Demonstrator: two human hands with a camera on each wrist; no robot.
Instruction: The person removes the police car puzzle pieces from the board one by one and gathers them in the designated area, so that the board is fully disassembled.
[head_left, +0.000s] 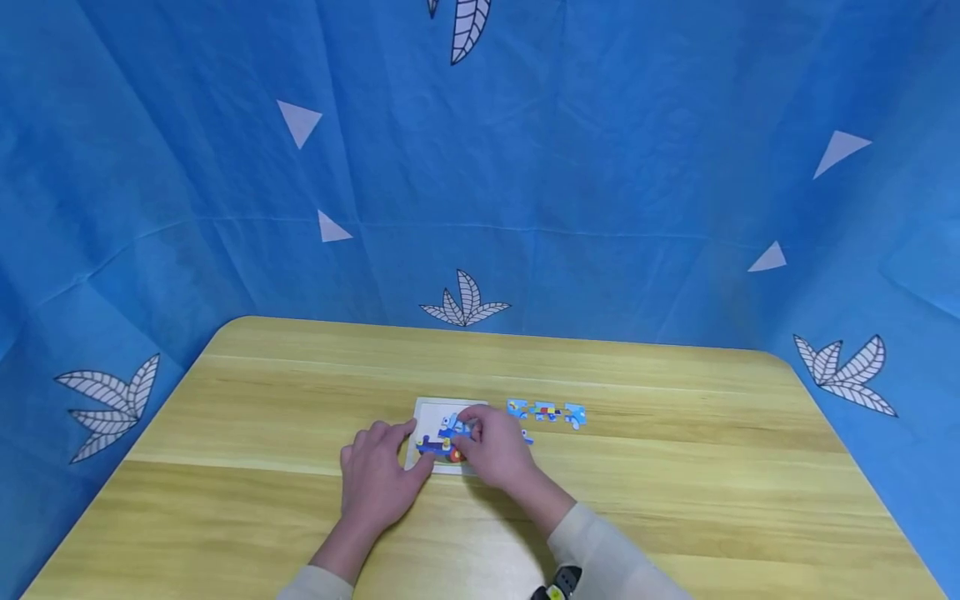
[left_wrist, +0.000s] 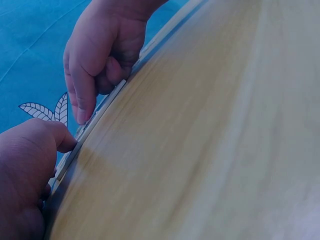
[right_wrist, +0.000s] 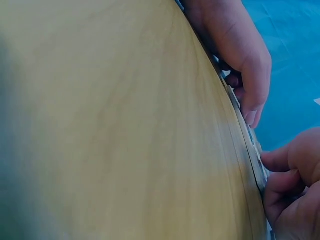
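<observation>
In the head view a jigsaw puzzle board (head_left: 450,469) with a pale raised frame lies on the table, a blue vehicle picture partly filled in. My left hand (head_left: 377,479) rests at its left side, index finger near the left edge and thumb on the near edge. My right hand (head_left: 497,447) is over the board's right half, its thumb and index finger pinching a blue puzzle piece (head_left: 462,428) low over the picture. Part of the board is hidden beneath that hand. Both wrist views show the board edge-on, with the left thumb (left_wrist: 65,137) touching its rim.
Several loose puzzle pieces (head_left: 546,411) lie in a row right of the board. Another blue piece (head_left: 528,437) shows partly behind the right hand. The wooden table (head_left: 675,467) has rounded far corners, and a blue curtain (head_left: 600,167) hangs behind it.
</observation>
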